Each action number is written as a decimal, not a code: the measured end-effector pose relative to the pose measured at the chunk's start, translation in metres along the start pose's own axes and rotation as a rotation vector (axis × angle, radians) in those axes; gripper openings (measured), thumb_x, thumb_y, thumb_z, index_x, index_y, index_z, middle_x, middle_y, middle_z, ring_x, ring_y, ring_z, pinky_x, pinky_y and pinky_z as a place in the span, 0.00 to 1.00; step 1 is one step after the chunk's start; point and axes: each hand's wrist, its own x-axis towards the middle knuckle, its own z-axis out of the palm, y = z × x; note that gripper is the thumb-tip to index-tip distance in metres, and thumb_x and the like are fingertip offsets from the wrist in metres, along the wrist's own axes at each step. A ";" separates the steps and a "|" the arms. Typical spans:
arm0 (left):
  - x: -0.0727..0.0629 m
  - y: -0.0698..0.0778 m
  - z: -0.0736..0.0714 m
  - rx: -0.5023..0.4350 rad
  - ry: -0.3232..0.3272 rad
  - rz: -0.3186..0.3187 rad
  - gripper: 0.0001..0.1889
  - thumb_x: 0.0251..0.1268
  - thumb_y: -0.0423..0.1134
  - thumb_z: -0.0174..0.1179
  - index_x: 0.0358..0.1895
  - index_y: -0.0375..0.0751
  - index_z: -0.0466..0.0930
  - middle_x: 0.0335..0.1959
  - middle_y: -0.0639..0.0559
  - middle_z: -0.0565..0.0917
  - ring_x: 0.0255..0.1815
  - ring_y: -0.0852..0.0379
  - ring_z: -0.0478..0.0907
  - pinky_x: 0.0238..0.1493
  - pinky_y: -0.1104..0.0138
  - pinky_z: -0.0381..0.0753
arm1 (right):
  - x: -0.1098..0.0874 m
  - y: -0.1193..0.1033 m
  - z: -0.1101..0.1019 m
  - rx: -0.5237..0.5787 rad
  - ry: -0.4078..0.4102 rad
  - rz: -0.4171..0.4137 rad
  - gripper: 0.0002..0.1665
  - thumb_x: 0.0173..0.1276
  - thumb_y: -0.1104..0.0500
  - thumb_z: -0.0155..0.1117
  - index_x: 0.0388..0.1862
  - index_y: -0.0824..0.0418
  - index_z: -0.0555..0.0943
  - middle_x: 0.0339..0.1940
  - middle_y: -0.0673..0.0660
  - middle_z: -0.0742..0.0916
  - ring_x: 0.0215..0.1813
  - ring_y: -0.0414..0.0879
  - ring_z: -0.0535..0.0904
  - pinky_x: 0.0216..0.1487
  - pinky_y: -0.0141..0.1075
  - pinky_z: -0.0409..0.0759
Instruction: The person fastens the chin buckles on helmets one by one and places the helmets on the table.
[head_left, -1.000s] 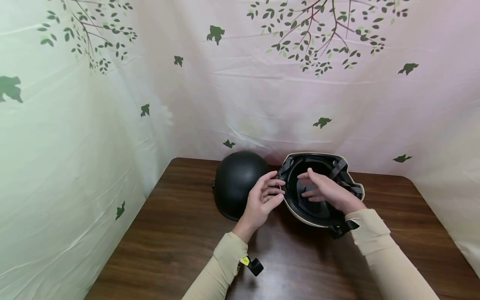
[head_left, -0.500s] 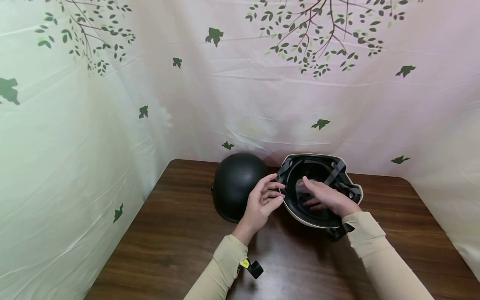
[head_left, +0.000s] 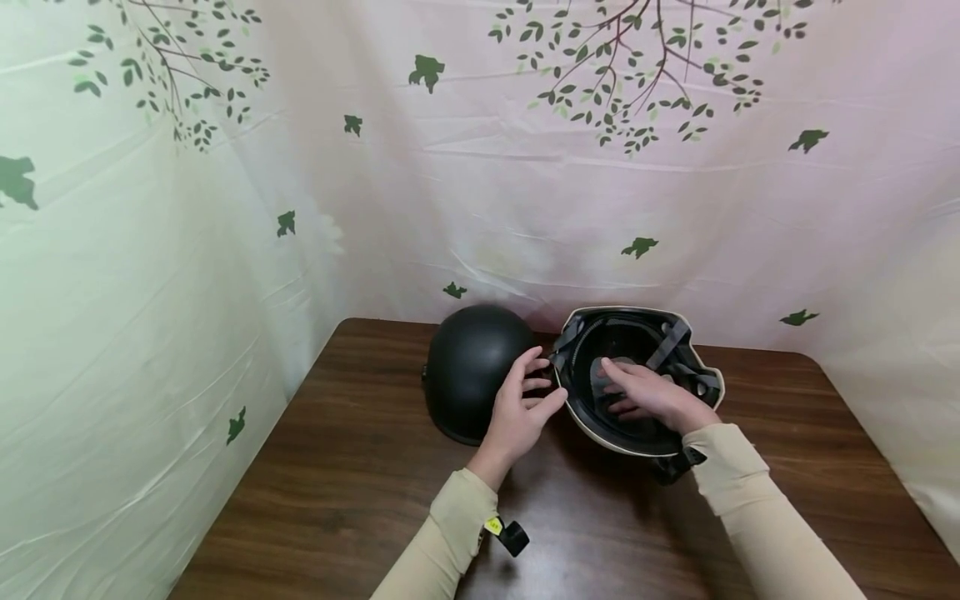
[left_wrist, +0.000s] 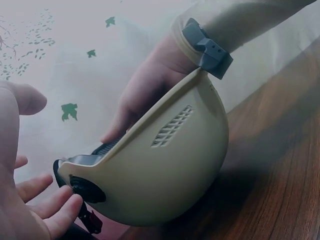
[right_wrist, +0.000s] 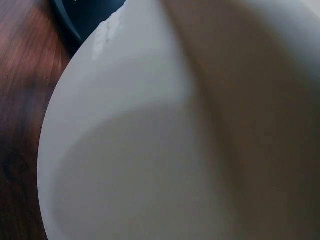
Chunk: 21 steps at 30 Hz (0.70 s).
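Observation:
A cream helmet (head_left: 597, 433) lies upside down on the table, its black padded inside and grey straps facing up. My right hand (head_left: 648, 396) reaches into it with fingers extended; whether the fingertips press the lining is hidden. Beside the rim, my left hand (head_left: 517, 417) is held with its fingers loosely bent and spread, gripping nothing. In the left wrist view its fingertips lie close to a black round side fitting (left_wrist: 87, 189); contact is unclear. The cream shell (right_wrist: 125, 165) fills most of the right wrist view, which shows no fingers.
A black helmet (head_left: 474, 375), dome up, stands left of the cream one, behind my left hand. Both are near the back edge of the brown wooden table (head_left: 360, 467). A leaf-printed curtain (head_left: 495, 208) hangs behind. A small camera (head_left: 513, 538) sits on my left wrist.
My right hand has shifted slightly left and down inside the cream helmet. My left fingers have drawn a little to the left at the rim. Both helmets stay in place.

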 end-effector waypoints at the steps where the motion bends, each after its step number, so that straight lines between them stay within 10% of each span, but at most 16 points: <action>1: 0.000 -0.001 0.001 0.010 0.003 -0.011 0.36 0.72 0.44 0.67 0.80 0.56 0.63 0.72 0.46 0.75 0.64 0.46 0.80 0.63 0.46 0.81 | 0.000 0.000 0.000 0.000 -0.002 0.001 0.47 0.87 0.34 0.34 0.82 0.72 0.57 0.76 0.81 0.67 0.64 0.69 0.81 0.62 0.55 0.83; 13: 0.013 -0.010 0.017 0.050 -0.031 -0.130 0.44 0.73 0.51 0.66 0.84 0.68 0.50 0.83 0.48 0.61 0.74 0.37 0.72 0.66 0.49 0.79 | -0.004 0.005 -0.003 0.025 0.025 -0.020 0.49 0.86 0.33 0.36 0.80 0.75 0.57 0.74 0.82 0.70 0.66 0.69 0.80 0.64 0.54 0.82; 21: 0.025 -0.016 0.025 0.054 -0.036 -0.141 0.47 0.71 0.59 0.65 0.85 0.70 0.44 0.86 0.46 0.55 0.84 0.50 0.57 0.80 0.49 0.62 | -0.005 0.005 -0.006 -0.003 0.008 -0.002 0.48 0.86 0.33 0.35 0.82 0.73 0.57 0.76 0.80 0.69 0.66 0.69 0.80 0.62 0.54 0.83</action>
